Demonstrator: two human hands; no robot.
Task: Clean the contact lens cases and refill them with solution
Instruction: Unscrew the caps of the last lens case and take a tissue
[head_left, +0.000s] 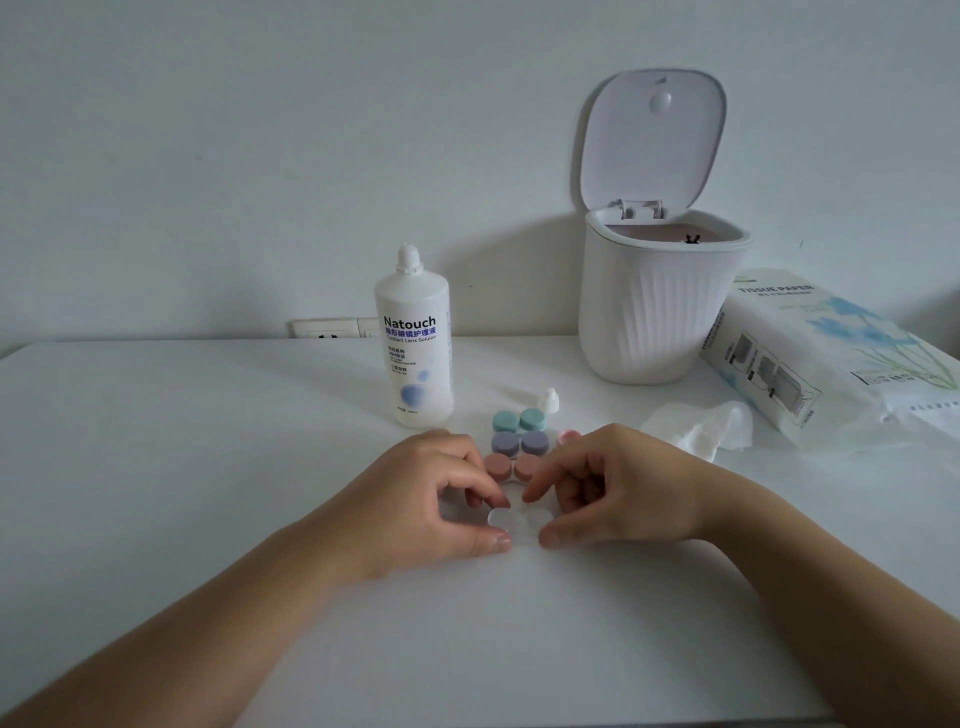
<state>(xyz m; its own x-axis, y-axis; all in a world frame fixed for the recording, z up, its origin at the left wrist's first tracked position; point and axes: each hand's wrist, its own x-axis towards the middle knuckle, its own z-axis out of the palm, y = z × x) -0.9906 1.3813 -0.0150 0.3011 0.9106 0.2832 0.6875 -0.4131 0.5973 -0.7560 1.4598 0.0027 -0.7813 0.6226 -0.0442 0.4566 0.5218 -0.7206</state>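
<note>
Pinching one white lens case (517, 519) — left hand (436, 499), right hand (618, 488), fingers curled.

2 bare arms show in the picture, 1 coming from each bottom corner. No sleeve covers them as far as the picture goes; each forearm is bare down to the edge. The left hand (436, 499) has no ring, and its wrist has no watch or band. The right hand (618, 493) looks the same, with no ring and nothing worn at the wrist. The fingernails are short and plain, with no polish to be seen. The thumbnail on the left hand shows best, cut close and rounded. The rest of the person is out of view.
</note>
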